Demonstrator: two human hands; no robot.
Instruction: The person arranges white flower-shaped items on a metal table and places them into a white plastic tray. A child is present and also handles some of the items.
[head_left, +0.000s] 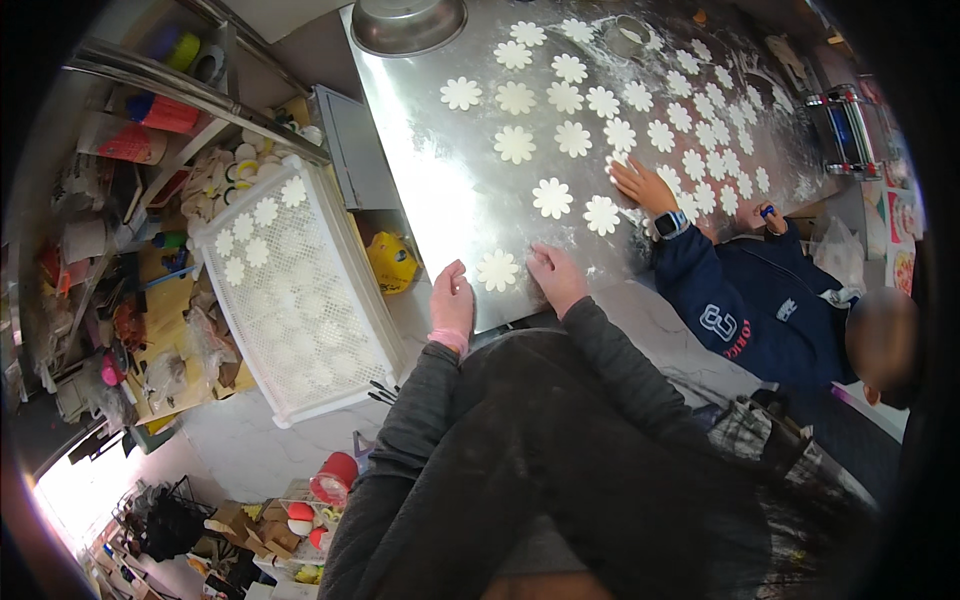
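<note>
A white flower-shaped dough piece (497, 270) lies flat on the metal table (442, 187) near its front edge, between my two hands and apart from both. My left hand (451, 301) is at the table edge left of it, fingers drawn together with nothing visible in them; a pink cuff circles the wrist. Close on the right of the piece, my right hand (558, 279) has its fingers curled toward the table, and its grip is partly hidden. Beyond my hands lie a scalloped dough flower (601, 215) and another dough flower (553, 198).
A co-worker's hand (643, 186) touches dough flowers at right. Left of me, a stacked white mesh tray (367, 337) carries several flowers. A metal bowl (409, 26) and a round cutter (626, 36) sit at the back. Cluttered shelving (172, 105) stands far left.
</note>
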